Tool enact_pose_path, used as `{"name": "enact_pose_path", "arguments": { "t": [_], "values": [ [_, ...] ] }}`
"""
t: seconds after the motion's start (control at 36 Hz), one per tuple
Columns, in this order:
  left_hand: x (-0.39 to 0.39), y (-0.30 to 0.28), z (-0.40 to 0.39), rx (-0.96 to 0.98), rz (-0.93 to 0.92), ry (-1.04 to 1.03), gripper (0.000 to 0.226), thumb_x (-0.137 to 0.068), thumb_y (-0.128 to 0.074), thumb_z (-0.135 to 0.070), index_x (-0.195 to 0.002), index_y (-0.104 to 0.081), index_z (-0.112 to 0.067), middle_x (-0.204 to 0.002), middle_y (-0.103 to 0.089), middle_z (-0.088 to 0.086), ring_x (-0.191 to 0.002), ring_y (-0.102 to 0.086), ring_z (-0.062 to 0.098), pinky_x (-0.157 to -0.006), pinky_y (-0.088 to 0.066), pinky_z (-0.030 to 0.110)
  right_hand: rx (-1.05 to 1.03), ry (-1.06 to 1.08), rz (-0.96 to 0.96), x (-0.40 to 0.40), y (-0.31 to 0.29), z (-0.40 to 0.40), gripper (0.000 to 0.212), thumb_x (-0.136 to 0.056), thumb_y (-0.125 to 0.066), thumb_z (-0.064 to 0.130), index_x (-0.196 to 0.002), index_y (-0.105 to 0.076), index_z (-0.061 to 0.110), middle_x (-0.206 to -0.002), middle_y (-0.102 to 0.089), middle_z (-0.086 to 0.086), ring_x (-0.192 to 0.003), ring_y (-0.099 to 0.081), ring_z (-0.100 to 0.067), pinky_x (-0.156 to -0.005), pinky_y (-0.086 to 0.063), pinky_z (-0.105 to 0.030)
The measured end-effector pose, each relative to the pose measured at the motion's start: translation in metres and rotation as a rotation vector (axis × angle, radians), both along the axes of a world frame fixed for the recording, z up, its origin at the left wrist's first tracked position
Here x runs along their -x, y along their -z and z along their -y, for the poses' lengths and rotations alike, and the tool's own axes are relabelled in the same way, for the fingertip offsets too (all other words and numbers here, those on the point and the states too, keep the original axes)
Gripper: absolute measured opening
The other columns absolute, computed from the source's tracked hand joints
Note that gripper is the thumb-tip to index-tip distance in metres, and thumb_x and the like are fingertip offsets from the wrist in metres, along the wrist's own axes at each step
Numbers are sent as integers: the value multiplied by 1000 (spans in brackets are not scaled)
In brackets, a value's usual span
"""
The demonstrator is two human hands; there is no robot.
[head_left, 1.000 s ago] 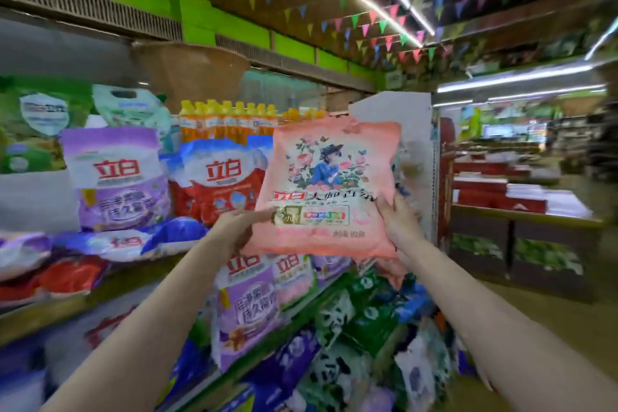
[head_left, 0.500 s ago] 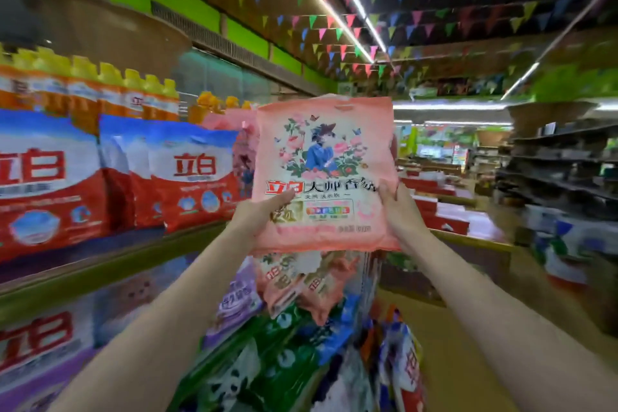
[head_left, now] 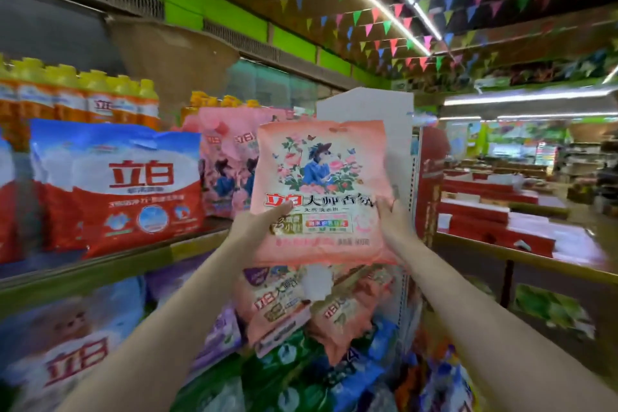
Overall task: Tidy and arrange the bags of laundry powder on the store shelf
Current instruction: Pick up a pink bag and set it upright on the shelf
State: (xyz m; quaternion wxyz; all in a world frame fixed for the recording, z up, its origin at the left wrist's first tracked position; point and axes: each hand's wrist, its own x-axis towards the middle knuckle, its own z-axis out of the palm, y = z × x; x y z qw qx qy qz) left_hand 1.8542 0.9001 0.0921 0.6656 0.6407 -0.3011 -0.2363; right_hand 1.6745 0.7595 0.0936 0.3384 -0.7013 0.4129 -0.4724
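I hold a pink laundry powder bag (head_left: 321, 177) upright in front of me, printed with flowers and a figure in blue. My left hand (head_left: 259, 224) grips its lower left edge and my right hand (head_left: 394, 221) grips its lower right edge. Behind it on the upper shelf (head_left: 133, 261) stand matching pink bags (head_left: 227, 160) and, to their left, red, white and blue bags (head_left: 117, 184). More pink bags (head_left: 284, 308) lie crumpled on the shelf below.
Yellow-capped orange bottles (head_left: 83, 97) line the back of the upper shelf. A white end panel (head_left: 368, 107) closes the shelf on the right. Purple, green and blue bags (head_left: 301, 371) crowd the lower shelves. An aisle with red display tables (head_left: 495, 221) opens to the right.
The view has shifted along the shelf towards its right end. The pink bag stays in both hands and now sits lower, close in front of the standing pink bags.
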Motion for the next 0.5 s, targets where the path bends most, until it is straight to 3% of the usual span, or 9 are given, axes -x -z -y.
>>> {"name": "enact_pose_path", "arguments": {
  "t": [0.11,0.19,0.25,0.33,0.42,0.5],
  "values": [
    [-2,-5,-4,11,-14,-133,43,-69,-81,-35,-92,-66,-2,-87,-71,16,-62,-62,24,-56,-57,28,0,-120,-11,-29,-7,22,48,-101,-34,34,-126,-48,-4,-129,-52,-23,-123,-48,-34,-98,-36,-36],
    [-11,-4,-24,15,-27,-252,56,-68,-81,-38,-104,-63,1,-90,-71,14,-66,-65,24,-61,-58,35,3,-236,-36,-61,-6,23,47,-101,-33,35,-121,-51,-3,-116,-56,-18,-115,-52,-28,-86,-37,-32],
    [-16,-3,-44,-18,8,-346,60,-68,-79,-43,-105,-59,0,-86,-68,10,-65,-63,22,-56,-54,30,-1,-329,-6,-87,-1,20,46,-100,-34,35,-116,-55,-3,-115,-59,-22,-111,-56,-32,-80,-36,-29],
    [-21,-3,-77,-10,43,-488,61,-66,-81,-43,-107,-60,-2,-86,-67,9,-74,-64,23,-65,-55,35,-22,-476,16,-120,2,-1,43,-101,-34,30,-119,-53,-5,-115,-58,-19,-112,-55,-32,-77,-34,-27],
    [-25,-4,-116,-37,65,-637,75,-53,-84,-53,-104,-63,-1,-100,-69,13,-92,-67,29,-84,-56,47,-56,-627,43,-147,3,-33,45,-101,-35,31,-122,-50,-5,-120,-57,-21,-117,-53,-34,-90,-41,-35],
    [-34,-2,-153,-57,63,-761,90,-43,-83,-61,-106,-60,-1,-103,-69,14,-93,-68,31,-85,-56,46,-62,-749,39,-170,5,-65,47,-101,-34,32,-124,-50,-5,-125,-55,-24,-117,-53,-34,-94,-40,-37]
  ]
}}
